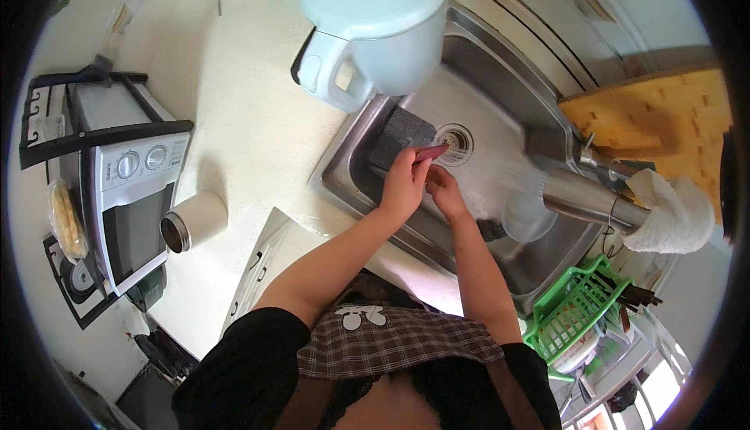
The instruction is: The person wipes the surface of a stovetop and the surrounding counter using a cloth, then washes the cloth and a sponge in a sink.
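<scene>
Over the stainless steel sink (498,102), my left hand (404,181) grips a slim reddish-purple piece of food (432,152), perhaps a root vegetable. Its tip points at the round drain strainer (463,154). My right hand (446,191) is close below, fingers curled near the left fingertips; whether it touches the piece or holds anything is hidden. Water sprays from the metal faucet head (577,197) across the sink towards both hands. A dark grey mat or cloth (404,131) lies beside the left hand, and a clear round bowl (529,217) sits below the faucet.
A pale blue electric kettle (398,49) stands at the sink's far left edge. To the left are a white jar (202,219) and a microwave (135,195). A green dish rack (577,313), a white towel (671,213) and a wooden board (656,111) are on the right.
</scene>
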`<action>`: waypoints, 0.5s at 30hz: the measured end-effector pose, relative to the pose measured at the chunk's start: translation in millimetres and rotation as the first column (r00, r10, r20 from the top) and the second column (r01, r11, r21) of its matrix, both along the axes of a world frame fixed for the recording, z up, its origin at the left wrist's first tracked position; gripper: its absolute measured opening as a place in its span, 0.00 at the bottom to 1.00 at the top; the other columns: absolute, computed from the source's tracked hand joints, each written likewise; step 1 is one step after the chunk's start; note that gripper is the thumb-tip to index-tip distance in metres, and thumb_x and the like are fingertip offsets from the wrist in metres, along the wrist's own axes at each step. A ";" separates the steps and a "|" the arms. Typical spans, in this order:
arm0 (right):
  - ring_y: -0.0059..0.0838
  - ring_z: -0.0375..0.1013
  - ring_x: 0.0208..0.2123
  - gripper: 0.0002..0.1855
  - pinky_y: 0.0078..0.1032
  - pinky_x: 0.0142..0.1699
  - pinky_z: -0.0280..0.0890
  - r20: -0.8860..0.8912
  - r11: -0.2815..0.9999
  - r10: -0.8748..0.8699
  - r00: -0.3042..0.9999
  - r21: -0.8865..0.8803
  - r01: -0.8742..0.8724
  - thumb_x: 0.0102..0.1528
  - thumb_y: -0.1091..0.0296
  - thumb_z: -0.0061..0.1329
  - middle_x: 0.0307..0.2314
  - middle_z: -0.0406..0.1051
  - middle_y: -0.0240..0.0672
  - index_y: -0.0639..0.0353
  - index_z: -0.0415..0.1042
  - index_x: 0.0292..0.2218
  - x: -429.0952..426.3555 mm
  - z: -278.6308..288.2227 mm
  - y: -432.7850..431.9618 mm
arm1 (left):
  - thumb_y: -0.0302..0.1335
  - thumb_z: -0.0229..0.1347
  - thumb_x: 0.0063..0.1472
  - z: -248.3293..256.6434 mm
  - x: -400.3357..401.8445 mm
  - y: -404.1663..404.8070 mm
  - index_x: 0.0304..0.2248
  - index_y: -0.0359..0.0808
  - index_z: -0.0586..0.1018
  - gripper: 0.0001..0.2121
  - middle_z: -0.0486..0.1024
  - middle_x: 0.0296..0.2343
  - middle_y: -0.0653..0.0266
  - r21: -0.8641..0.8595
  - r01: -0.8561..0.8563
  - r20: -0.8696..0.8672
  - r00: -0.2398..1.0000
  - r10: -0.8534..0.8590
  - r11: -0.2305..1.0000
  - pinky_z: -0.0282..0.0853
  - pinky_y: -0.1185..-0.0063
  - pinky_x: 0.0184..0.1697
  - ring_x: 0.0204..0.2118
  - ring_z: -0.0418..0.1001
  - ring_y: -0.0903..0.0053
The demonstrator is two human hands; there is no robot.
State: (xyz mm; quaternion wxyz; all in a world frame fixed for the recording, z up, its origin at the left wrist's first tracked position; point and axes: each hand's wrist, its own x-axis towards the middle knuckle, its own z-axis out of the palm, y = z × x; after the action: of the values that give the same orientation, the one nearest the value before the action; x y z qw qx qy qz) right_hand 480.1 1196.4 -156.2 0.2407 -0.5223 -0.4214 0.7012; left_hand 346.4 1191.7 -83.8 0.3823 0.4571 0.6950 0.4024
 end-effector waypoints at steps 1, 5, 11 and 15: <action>0.32 0.71 0.40 0.21 0.27 0.45 0.64 0.132 0.998 0.019 0.991 0.052 -0.026 0.46 0.76 0.43 0.35 0.70 0.47 0.69 0.64 0.44 -1.6 -12.0 1.6 | 0.28 0.51 0.59 9.6 -6.6 -3.4 0.38 0.32 0.71 0.10 0.73 0.32 0.64 0.040 -0.032 0.061 0.998 0.029 0.999 0.66 0.78 0.37 0.33 0.70 0.77; 0.38 0.72 0.38 0.23 0.30 0.42 0.65 0.621 0.982 0.038 0.783 0.122 -0.144 0.45 0.64 0.52 0.36 0.71 0.48 0.68 0.68 0.42 -30.9 -37.4 19.2 | 0.24 0.52 0.58 33.0 -54.7 -19.0 0.39 0.33 0.72 0.09 0.73 0.33 0.67 0.157 -0.224 0.154 0.968 0.200 0.962 0.65 0.84 0.39 0.34 0.69 0.85; 0.40 0.72 0.34 0.23 0.34 0.38 0.64 0.753 0.997 0.072 0.654 -0.032 -0.073 0.42 0.58 0.56 0.32 0.72 0.44 0.66 0.70 0.36 -56.6 -97.3 41.1 | 0.23 0.55 0.56 49.0 -130.7 -28.7 0.38 0.32 0.69 0.11 0.73 0.30 0.67 0.035 -0.477 0.176 0.868 0.464 0.878 0.66 0.85 0.35 0.31 0.70 0.84; 0.35 0.69 0.33 0.11 0.30 0.39 0.63 0.304 0.919 -0.315 0.899 -0.140 0.370 0.44 0.65 0.51 0.28 0.69 0.35 0.62 0.69 0.30 -36.5 -123.3 33.8 | 0.29 0.59 0.52 42.8 -144.6 -27.9 0.46 0.28 0.64 0.24 0.69 0.35 0.60 0.001 -0.458 -0.292 0.850 0.439 0.889 0.63 0.82 0.36 0.32 0.66 0.79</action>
State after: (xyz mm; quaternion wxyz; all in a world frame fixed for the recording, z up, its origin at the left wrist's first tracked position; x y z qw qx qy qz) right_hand 443.6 1230.2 -279.5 0.2477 -0.7017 -0.2814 0.6059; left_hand 201.8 1163.8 -41.0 0.1894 0.3218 0.8433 0.3866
